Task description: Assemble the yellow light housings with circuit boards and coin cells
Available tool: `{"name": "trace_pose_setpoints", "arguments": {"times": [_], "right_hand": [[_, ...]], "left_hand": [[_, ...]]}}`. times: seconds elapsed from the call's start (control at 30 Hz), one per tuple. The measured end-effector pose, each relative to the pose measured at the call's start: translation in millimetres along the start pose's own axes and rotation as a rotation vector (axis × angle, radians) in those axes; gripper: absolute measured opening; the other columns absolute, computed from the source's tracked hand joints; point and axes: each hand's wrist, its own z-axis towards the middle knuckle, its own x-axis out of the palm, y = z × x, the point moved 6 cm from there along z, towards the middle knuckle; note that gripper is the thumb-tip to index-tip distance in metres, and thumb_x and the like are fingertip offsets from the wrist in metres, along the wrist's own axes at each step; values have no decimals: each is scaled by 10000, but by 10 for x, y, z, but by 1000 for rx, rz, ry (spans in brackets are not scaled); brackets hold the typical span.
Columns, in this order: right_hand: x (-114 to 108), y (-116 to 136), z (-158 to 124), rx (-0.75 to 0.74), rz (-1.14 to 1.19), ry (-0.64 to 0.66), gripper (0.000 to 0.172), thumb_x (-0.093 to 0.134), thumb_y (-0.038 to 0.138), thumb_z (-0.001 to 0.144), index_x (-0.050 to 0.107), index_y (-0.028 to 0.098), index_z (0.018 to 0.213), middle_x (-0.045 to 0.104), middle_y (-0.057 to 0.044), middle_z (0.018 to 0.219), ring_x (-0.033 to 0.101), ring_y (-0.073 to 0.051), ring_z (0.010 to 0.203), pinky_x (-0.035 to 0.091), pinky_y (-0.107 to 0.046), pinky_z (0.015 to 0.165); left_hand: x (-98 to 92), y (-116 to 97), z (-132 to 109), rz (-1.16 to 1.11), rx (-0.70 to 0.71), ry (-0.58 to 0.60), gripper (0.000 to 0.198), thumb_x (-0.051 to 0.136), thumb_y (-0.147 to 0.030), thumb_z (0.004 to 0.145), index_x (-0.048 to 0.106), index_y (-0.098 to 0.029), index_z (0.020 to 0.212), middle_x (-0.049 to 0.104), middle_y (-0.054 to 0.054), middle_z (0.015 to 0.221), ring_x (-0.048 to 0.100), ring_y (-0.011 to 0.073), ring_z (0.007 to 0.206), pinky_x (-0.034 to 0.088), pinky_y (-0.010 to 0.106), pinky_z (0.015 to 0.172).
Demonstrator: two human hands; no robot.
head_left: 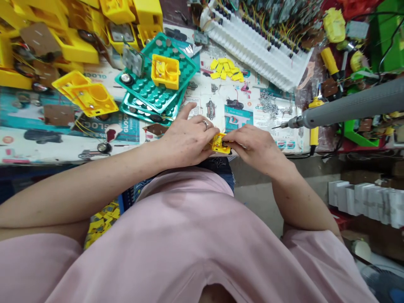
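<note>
A small yellow plastic housing (221, 144) lies between both hands at the table's front edge. My left hand (192, 136) grips its left side, the index finger and thumb against it and a ring on one finger. On the housing's right side, my right hand (252, 145) has its fingers pinched at a small dark part, too small to make out. Behind the hands is a pile of small yellow pieces (226, 69). Another yellow housing (166, 71) sits on a stack of green trays (154, 90) to the left.
An electric screwdriver (347, 105) reaches in from the right, its tip above scattered screws (269, 103). A white rack (259, 46) with wired parts stands behind. Large yellow shells (75, 46) fill the back left. A yellow-handled tool (330, 61) lies at the right.
</note>
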Motion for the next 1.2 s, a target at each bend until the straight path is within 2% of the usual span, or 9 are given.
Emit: {"name": "trace_pose_setpoints", "arguments": {"times": [0.13, 0.23, 0.37, 0.47, 0.8, 1.03, 1.1, 1.2], "right_hand": [[-5, -2, 6, -9, 75, 9, 194, 539, 187, 957, 729, 197, 992, 755, -40, 994, 662, -172, 928, 505, -287, 814], [-5, 36, -15, -12, 38, 8, 216, 521, 199, 970, 733, 180, 1004, 749, -61, 1035, 657, -177, 955, 507, -292, 852], [8, 55, -32, 74, -103, 34, 237, 513, 269, 979, 735, 188, 1008, 717, -80, 1001, 633, -198, 896, 476, -307, 733], [19, 42, -23, 126, -110, 62, 242, 500, 269, 980, 728, 191, 1010, 681, -74, 948, 620, -178, 821, 434, -289, 666], [-29, 37, 21, 171, -110, 64, 215, 526, 242, 963, 733, 198, 999, 711, -61, 976, 649, -173, 854, 415, -280, 651], [-60, -10, 44, 160, -36, -7, 200, 545, 206, 938, 738, 202, 991, 717, -50, 963, 656, -173, 881, 442, -276, 710], [-56, -2, 59, 168, -59, 17, 211, 534, 209, 941, 738, 204, 994, 719, -51, 970, 648, -172, 868, 429, -280, 691], [-32, 76, 75, 168, -199, 111, 229, 514, 214, 948, 741, 201, 969, 723, -57, 943, 629, -176, 822, 335, -298, 571]], "left_hand": [[-13, -9, 14, 0, 3, 26, 334, 536, -358, 857, 694, -200, 1104, 751, 76, 945, 681, 300, 1028, 335, 653, 1119], [-25, -32, 28, 42, 3, 61, 333, 533, -337, 858, 691, -175, 1103, 756, 86, 946, 686, 298, 1032, 335, 631, 1128], [-38, -51, 43, 92, -3, 95, 340, 518, -321, 859, 693, -161, 1103, 759, 98, 955, 688, 299, 1032, 336, 615, 1138], [-46, -51, 47, 91, -3, 105, 344, 516, -321, 853, 696, -176, 1107, 758, 90, 951, 686, 294, 1030, 335, 611, 1140], [-40, -21, 62, 10, -37, 105, 334, 532, -309, 834, 704, -191, 1094, 752, 80, 929, 676, 295, 1031, 300, 612, 1158], [-60, -48, 71, 51, -10, 122, 345, 511, -318, 848, 699, -173, 1099, 752, 94, 936, 680, 299, 1014, 339, 624, 1141], [-68, -55, 71, 70, -7, 124, 347, 510, -320, 851, 698, -170, 1101, 754, 98, 937, 682, 298, 1013, 347, 621, 1141], [-76, -54, 71, 82, -5, 120, 342, 511, -316, 845, 701, -179, 1094, 757, 97, 946, 684, 299, 1009, 359, 618, 1136]]}}
